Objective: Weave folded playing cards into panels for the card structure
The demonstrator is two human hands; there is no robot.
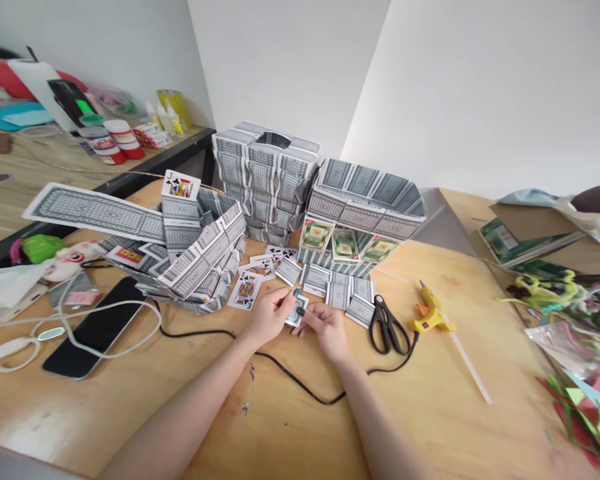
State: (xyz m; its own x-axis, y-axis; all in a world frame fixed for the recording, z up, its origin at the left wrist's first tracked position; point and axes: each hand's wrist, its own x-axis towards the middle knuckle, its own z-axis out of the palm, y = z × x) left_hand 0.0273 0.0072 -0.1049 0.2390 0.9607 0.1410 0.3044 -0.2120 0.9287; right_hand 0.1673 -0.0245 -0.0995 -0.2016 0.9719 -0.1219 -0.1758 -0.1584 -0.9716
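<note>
Between my hands is a small folded playing card [296, 311], its patterned back showing. My left hand [271, 316] pinches its left side, and my right hand [326, 327] pinches its right side with thumb and fingers. Just beyond lie folded cards [339, 291] and several face-up cards [244, 291]. Behind them stand a tall structure of folded cards [263, 173] and an open card box [365, 213] resting on green card packs [345, 245]. A bin-like card piece [205, 257] with loose cards sits at the left.
Black scissors [389, 327] and a yellow glue gun [431, 313] lie right of my hands. A black cable [300, 387] crosses the wooden table [280, 433] under my forearms. A phone [95, 330] and white cable lie left; coloured scraps [580, 413] are far right.
</note>
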